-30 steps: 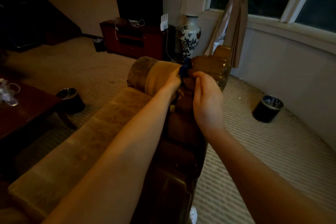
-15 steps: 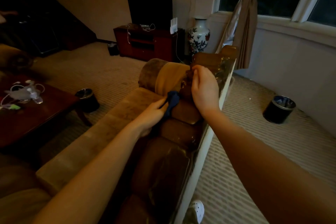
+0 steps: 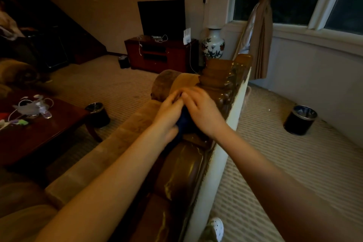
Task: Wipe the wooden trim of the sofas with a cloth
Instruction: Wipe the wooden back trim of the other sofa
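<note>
The carved, glossy wooden trim (image 3: 182, 173) runs along the top of the sofa back, from the bottom of the view up to its scrolled end (image 3: 225, 68). A dark blue cloth (image 3: 183, 124) lies on the trim, mostly hidden between my hands. My left hand (image 3: 168, 113) grips the cloth from the cushion side. My right hand (image 3: 205, 113) lies over the cloth and trim from the outer side, with its fingers stretched forward and touching the left fingertips. Both hands are blurred by motion.
The tan sofa cushion (image 3: 110, 153) lies left of the trim. A dark coffee table (image 3: 43, 129) with cables stands at the left. Black bins (image 3: 98, 114) (image 3: 299, 120) stand on the carpet on both sides. A TV stand (image 3: 161, 55) and vase (image 3: 213, 45) stand at the far wall.
My left hand has carried the cloth along the trim, first towards me and then up to meet my right hand. My right hand came down from the scrolled end onto the cloth.
</note>
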